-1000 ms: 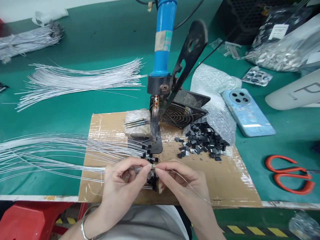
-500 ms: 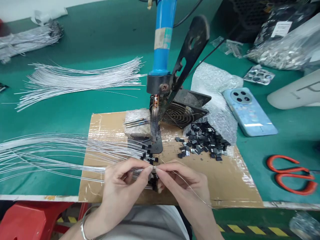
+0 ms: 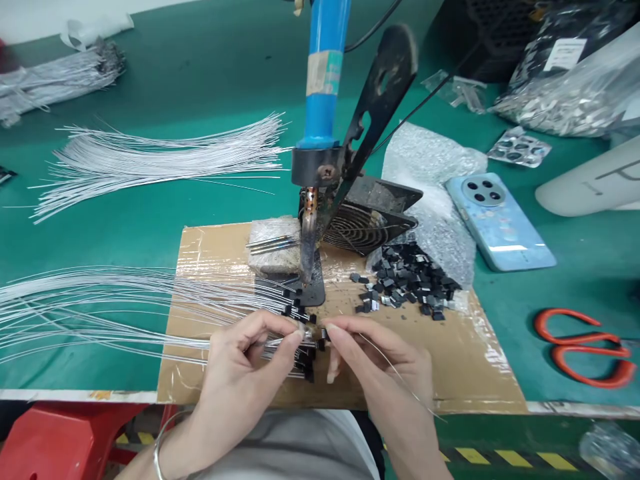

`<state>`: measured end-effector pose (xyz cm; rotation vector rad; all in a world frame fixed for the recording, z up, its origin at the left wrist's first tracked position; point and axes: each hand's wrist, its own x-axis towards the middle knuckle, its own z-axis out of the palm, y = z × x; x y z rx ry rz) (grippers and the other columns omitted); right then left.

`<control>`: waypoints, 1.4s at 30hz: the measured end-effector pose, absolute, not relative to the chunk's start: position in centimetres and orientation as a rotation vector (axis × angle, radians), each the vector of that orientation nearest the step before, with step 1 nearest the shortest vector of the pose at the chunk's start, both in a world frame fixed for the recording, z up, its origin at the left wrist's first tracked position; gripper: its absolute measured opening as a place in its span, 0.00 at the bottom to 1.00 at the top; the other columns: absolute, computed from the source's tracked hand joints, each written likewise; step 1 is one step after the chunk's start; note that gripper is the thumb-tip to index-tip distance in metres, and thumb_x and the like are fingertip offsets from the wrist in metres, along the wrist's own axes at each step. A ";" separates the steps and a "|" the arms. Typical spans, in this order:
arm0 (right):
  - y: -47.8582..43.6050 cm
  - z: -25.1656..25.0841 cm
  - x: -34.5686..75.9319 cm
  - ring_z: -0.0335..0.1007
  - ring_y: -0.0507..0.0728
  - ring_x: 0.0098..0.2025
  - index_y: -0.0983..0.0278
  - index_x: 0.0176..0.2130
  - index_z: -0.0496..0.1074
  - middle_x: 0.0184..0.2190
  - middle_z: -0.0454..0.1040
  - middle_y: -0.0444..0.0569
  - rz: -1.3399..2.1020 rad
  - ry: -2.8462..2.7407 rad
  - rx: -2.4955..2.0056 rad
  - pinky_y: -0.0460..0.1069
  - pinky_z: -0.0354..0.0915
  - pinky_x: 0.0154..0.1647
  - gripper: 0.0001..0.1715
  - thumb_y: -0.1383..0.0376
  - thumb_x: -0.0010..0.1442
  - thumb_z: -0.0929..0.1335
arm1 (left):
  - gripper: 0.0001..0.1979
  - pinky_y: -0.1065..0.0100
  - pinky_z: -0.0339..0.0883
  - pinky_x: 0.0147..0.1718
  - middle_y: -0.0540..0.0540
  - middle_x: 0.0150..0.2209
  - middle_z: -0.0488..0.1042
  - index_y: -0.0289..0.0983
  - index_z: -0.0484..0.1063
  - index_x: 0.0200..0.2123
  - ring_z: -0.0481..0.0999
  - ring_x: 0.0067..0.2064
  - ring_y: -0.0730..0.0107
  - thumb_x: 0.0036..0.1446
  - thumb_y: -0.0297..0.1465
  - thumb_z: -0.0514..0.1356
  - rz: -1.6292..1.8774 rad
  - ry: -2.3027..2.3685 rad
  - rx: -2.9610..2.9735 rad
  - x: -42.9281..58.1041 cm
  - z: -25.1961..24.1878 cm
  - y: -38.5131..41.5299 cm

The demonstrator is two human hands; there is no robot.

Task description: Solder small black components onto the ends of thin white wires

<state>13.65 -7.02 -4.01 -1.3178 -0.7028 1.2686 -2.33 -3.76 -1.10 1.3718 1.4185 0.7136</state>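
My left hand point(image 3: 253, 363) is closed, its thumb and forefinger pinching a small connector piece point(image 3: 311, 331) with a brownish, shiny part. A small black end with pale pins point(image 3: 323, 333) shows between the two hands. My right hand point(image 3: 387, 363) is closed too, its thumb and fingertip touching that black end. A thin silvery wire point(image 3: 395, 373) runs through the right hand and sticks out past the wrist. White wires point(image 3: 200, 343) with black connector ends point(image 3: 305, 363) lie under and beside my left hand.
A soldering iron point(image 3: 323, 100) hangs in a black stand above the cardboard point(image 3: 425, 373), beside a fan point(image 3: 363, 227). Loose black pieces point(image 3: 415, 280) lie at the right, near bubble wrap point(image 3: 430, 160), a phone point(image 3: 500, 220) and scissors point(image 3: 585, 347). A white wire bundle point(image 3: 165, 157) lies at the back left.
My right hand has shifted slightly right, and a small gap has opened between my fingertips. The connector's brownish part and black end now show there. My left hand has stayed nearly still.
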 end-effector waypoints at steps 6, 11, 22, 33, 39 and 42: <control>-6.9 -3.4 12.7 0.70 0.47 0.20 0.57 0.33 0.84 0.25 0.75 0.42 1.292 -0.641 -1.300 0.41 0.71 0.21 0.05 0.66 0.59 0.74 | 0.07 0.76 0.66 0.30 0.50 0.31 0.82 0.37 0.77 0.29 0.77 0.32 0.74 0.60 0.25 0.63 0.746 1.274 1.279 -2.2 -0.6 -3.4; -7.0 -3.8 12.8 0.71 0.47 0.20 0.55 0.35 0.84 0.23 0.74 0.40 1.268 -0.732 -1.263 0.40 0.71 0.21 0.08 0.68 0.60 0.74 | 0.08 0.77 0.67 0.30 0.50 0.31 0.82 0.37 0.77 0.28 0.77 0.32 0.76 0.60 0.24 0.63 0.759 1.248 1.274 -2.1 -0.4 -3.4; -7.2 -3.7 12.6 0.71 0.47 0.20 0.55 0.34 0.84 0.24 0.74 0.40 1.276 -0.695 -1.273 0.40 0.70 0.21 0.08 0.68 0.60 0.73 | 0.08 0.76 0.68 0.31 0.49 0.33 0.81 0.37 0.76 0.28 0.77 0.32 0.75 0.61 0.24 0.63 0.759 1.250 1.285 -2.2 -0.4 -3.4; -7.6 -4.1 12.9 0.71 0.49 0.24 0.55 0.43 0.82 0.27 0.74 0.42 1.134 -0.908 -1.346 0.44 0.68 0.24 0.10 0.66 0.66 0.69 | 0.08 0.73 0.69 0.33 0.47 0.32 0.80 0.36 0.75 0.27 0.78 0.34 0.71 0.59 0.24 0.63 0.756 1.283 1.244 -1.8 -0.8 -3.3; -8.3 -3.6 13.1 0.65 0.53 0.26 0.57 0.55 0.71 0.29 0.70 0.43 1.079 -0.976 -1.447 0.48 0.63 0.28 0.20 0.59 0.74 0.57 | 0.07 0.72 0.69 0.35 0.46 0.33 0.80 0.35 0.75 0.27 0.78 0.35 0.71 0.58 0.25 0.63 0.749 1.327 1.235 -1.7 -0.8 -2.9; -8.4 -3.5 13.2 0.62 0.54 0.26 0.57 0.47 0.67 0.26 0.69 0.41 1.036 -0.946 -1.520 0.49 0.57 0.28 0.11 0.59 0.72 0.59 | 0.06 0.74 0.67 0.32 0.46 0.33 0.80 0.35 0.75 0.26 0.77 0.34 0.72 0.57 0.24 0.64 0.733 1.362 1.239 -1.6 -0.7 -2.5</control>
